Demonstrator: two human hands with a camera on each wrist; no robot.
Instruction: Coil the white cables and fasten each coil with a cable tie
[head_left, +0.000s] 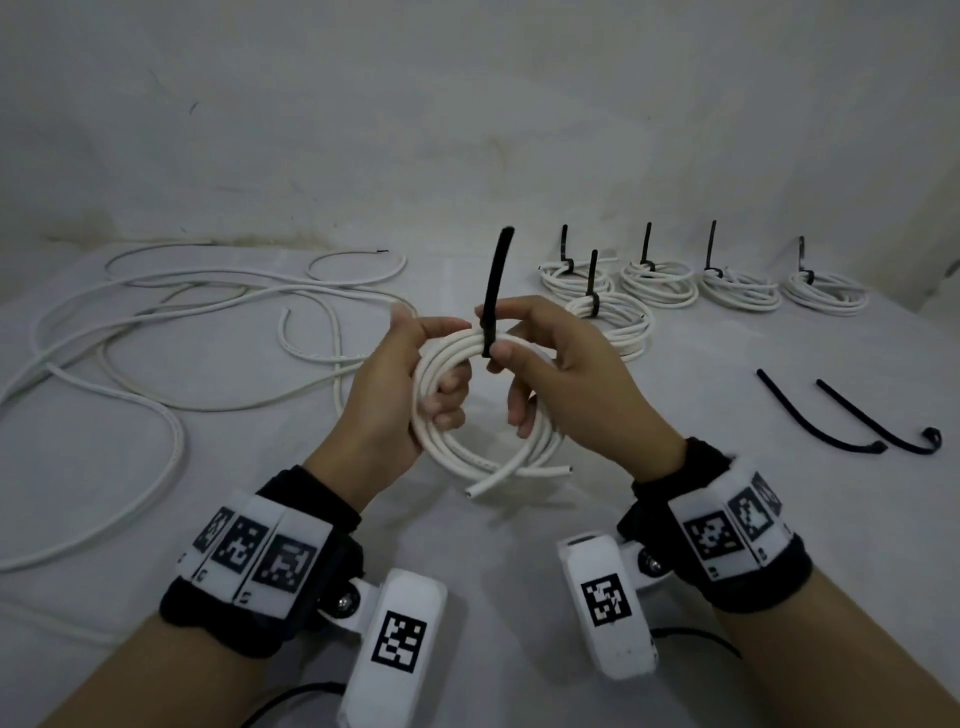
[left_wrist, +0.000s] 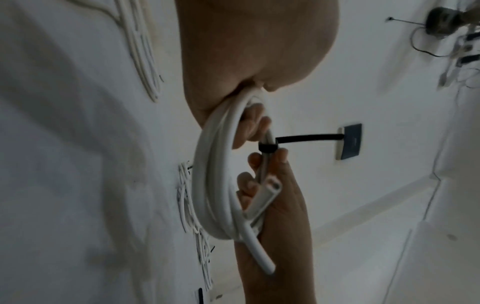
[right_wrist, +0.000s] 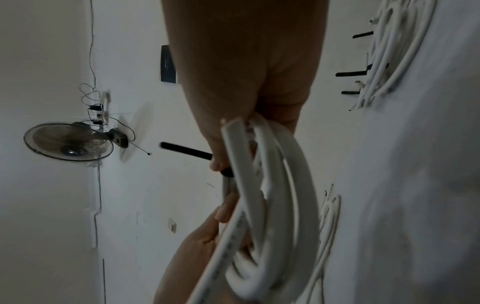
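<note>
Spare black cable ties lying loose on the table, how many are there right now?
2. Both lie on the table's right side: one cable tie nearer the middle, the other cable tie just right of it, hooked at its end. More could be outside the view.

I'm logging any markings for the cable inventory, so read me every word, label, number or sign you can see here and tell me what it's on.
No text can be read.
Coiled white cable: a row of small printed marks along the jacket, too blurred to read.
Wrist bands: black-and-white square code patterns, no letters or numbers.
Dark wall plate: a faint mark, too small to read.
</note>
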